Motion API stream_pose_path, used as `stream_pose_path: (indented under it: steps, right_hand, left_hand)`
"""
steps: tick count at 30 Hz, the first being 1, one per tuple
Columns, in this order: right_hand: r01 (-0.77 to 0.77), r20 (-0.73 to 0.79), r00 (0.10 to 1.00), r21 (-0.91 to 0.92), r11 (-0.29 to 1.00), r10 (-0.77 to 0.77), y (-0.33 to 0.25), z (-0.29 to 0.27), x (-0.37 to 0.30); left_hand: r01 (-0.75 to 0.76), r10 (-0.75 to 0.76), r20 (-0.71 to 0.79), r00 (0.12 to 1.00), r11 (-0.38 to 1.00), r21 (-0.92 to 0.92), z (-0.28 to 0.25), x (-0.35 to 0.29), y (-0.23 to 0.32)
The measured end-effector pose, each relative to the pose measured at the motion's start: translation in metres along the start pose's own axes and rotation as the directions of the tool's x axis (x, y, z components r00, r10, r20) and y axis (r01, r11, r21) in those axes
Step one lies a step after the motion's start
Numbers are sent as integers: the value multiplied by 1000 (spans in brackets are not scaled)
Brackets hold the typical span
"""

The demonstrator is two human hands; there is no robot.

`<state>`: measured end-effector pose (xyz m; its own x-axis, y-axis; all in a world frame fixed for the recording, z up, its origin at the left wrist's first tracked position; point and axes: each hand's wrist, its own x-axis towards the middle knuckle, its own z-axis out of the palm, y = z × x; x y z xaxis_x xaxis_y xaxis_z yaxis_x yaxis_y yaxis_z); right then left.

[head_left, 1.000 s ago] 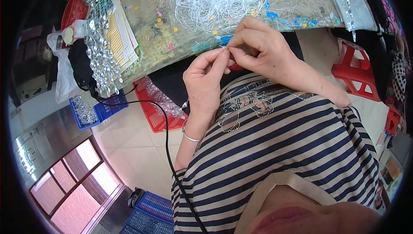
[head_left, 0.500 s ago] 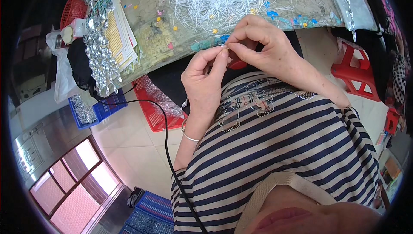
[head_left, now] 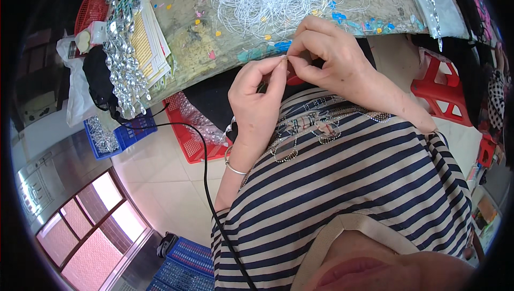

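Note:
Just off the near edge of the worktable [head_left: 193,61], both my hands meet fingertip to fingertip. My left hand [head_left: 256,93] pinches with thumb and forefinger, and a tiny pale bit shows at the tips. Against it, my right hand [head_left: 337,58] also pinches, thumb to forefinger, its other fingers curled. What lies between the fingertips is too small to name. Beyond the hands, a loose tangle of white thread [head_left: 278,2] is spread over the table.
Strands of silver faceted beads [head_left: 126,61] hang at the table's left, beside stacked papers [head_left: 152,39]. Below are a blue basket [head_left: 131,140] and a red basket [head_left: 193,149]. A black cable [head_left: 206,168] runs down past my left arm. A red stool [head_left: 441,96] stands right.
Both hands have shifted slightly, the left a little to the right. The white bit at the fingertips now shows less. The pinches stay closed.

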<state>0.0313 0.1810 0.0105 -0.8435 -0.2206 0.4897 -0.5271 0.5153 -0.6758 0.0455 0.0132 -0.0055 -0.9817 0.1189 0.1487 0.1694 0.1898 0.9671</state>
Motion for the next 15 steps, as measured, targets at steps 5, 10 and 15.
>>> stream_pose_path:
  steps: [5, 10, 15]
  right_hand:
    - [-172, 41, 985, 202, 964, 167, 0, -1, -3]
    - [-354, 167, 935, 412, 840, 313, 3, 1, -6]
    - [-561, 328, 822, 610, 559, 466, 8, 6, -10]
  left_hand:
    - [345, -339, 74, 938, 886, -309, 0, 2, 14]
    - [463, -438, 167, 883, 762, -452, -6, 3, 8]
    - [466, -443, 179, 878, 711, -527, -6, 1, 8]
